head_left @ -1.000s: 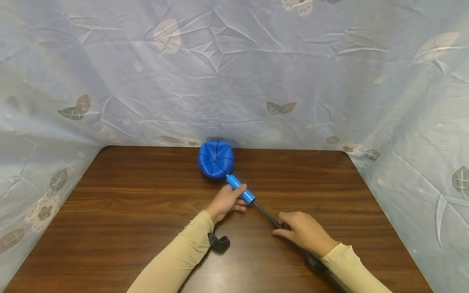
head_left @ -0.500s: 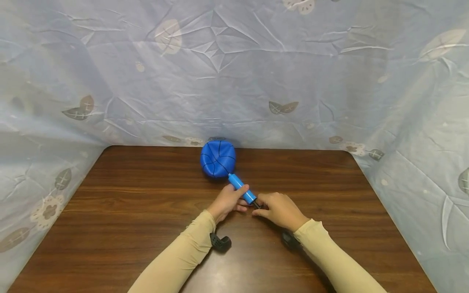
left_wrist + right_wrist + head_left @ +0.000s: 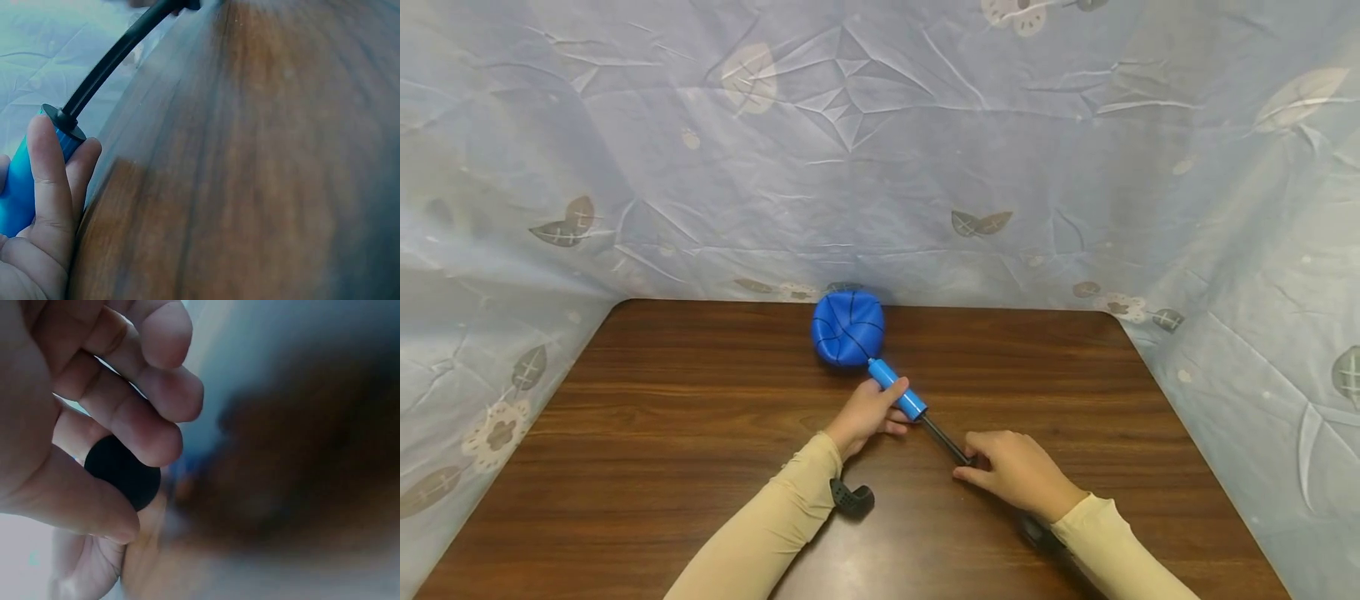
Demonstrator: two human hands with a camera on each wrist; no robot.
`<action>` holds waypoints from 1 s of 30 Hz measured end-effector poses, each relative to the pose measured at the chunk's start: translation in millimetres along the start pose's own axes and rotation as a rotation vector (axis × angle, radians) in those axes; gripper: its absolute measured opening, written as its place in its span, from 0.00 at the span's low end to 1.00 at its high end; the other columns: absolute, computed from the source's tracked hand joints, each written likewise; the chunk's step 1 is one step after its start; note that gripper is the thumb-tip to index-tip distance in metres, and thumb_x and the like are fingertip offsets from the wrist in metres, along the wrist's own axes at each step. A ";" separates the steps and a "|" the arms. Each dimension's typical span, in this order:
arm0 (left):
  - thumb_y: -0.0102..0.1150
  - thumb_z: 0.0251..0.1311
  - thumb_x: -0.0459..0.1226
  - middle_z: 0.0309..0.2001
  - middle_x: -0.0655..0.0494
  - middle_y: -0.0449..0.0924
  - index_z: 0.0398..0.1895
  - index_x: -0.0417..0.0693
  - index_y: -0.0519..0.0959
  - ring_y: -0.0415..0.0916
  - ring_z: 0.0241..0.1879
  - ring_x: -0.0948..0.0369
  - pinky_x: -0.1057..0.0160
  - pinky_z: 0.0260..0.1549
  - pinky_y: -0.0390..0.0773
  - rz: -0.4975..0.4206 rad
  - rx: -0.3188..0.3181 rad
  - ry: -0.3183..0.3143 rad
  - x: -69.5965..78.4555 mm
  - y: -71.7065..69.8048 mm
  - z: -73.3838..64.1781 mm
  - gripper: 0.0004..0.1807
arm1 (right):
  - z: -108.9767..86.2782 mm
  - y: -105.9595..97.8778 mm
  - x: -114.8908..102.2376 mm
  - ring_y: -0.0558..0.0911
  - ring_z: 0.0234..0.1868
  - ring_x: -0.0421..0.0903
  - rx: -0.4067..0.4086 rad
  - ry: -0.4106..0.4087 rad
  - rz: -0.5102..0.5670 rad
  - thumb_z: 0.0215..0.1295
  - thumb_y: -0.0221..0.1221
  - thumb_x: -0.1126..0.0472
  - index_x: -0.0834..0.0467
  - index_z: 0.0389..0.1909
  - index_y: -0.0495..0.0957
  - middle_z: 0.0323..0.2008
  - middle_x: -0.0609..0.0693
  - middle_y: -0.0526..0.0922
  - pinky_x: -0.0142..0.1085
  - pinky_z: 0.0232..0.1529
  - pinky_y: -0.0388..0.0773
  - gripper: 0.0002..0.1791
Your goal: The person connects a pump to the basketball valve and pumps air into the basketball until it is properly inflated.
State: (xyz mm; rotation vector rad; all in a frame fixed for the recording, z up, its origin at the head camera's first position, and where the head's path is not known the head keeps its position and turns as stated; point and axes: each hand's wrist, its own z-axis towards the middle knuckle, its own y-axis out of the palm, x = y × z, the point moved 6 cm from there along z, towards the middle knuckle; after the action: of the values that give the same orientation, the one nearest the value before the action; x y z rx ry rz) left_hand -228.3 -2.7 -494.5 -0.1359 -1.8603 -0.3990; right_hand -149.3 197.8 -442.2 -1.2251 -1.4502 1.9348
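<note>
A blue ball [image 3: 847, 327] with black seam lines, dented and partly deflated, sits near the table's back edge. The tip of a blue hand pump [image 3: 898, 389] meets the ball's lower right side. My left hand [image 3: 867, 414] grips the pump's barrel, thumb along the top; the left wrist view shows its fingers around the blue tube. From the barrel a black plunger rod [image 3: 943, 439] extends toward the lower right. My right hand [image 3: 1017, 471] pinches the black handle [image 3: 123, 473] at the rod's end between thumb and fingers.
The brown wood-grain table [image 3: 700, 392] is enclosed by a pale, leaf-patterned curtain [image 3: 880, 167] at the back and both sides. A black band with a camera [image 3: 852, 498] is on the left wrist.
Half a second ago the right hand had pushed the plunger nearly fully in. Now it has drawn the rod back out to the lower right. The left hand and ball hardly moved.
</note>
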 end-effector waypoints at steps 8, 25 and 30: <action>0.53 0.79 0.46 0.46 0.38 0.85 0.65 0.32 0.66 0.85 0.35 0.58 0.62 0.32 0.88 0.019 0.012 -0.003 -0.9 -2.3 0.3 0.27 | -19.8 -2.8 2.8 0.65 0.18 0.28 -0.018 -0.002 0.010 0.64 0.71 0.47 0.46 0.30 0.75 0.19 0.31 0.69 0.26 0.18 0.66 0.14; 0.58 0.76 0.45 0.45 0.40 0.86 0.61 0.34 0.68 0.84 0.34 0.59 0.64 0.31 0.88 0.043 0.019 -0.035 -3.2 0.2 2.8 0.24 | 56.0 8.4 -3.1 0.68 0.21 0.30 0.074 -0.041 0.035 0.62 0.72 0.46 0.44 0.29 0.74 0.20 0.33 0.71 0.27 0.20 0.67 0.15; 0.56 0.77 0.46 0.44 0.41 0.86 0.61 0.33 0.68 0.85 0.33 0.59 0.64 0.29 0.88 0.051 0.009 -0.015 -2.9 2.1 2.2 0.25 | 53.2 7.5 -4.9 0.69 0.20 0.30 0.090 -0.030 0.043 0.62 0.73 0.47 0.44 0.30 0.77 0.20 0.32 0.73 0.27 0.20 0.69 0.14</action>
State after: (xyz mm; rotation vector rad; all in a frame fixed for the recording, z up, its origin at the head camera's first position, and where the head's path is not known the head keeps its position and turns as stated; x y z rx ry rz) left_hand -228.7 0.3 -497.4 -0.1807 -1.8690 -0.3552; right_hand -190.2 162.7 -443.7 -1.2014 -1.3462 2.0323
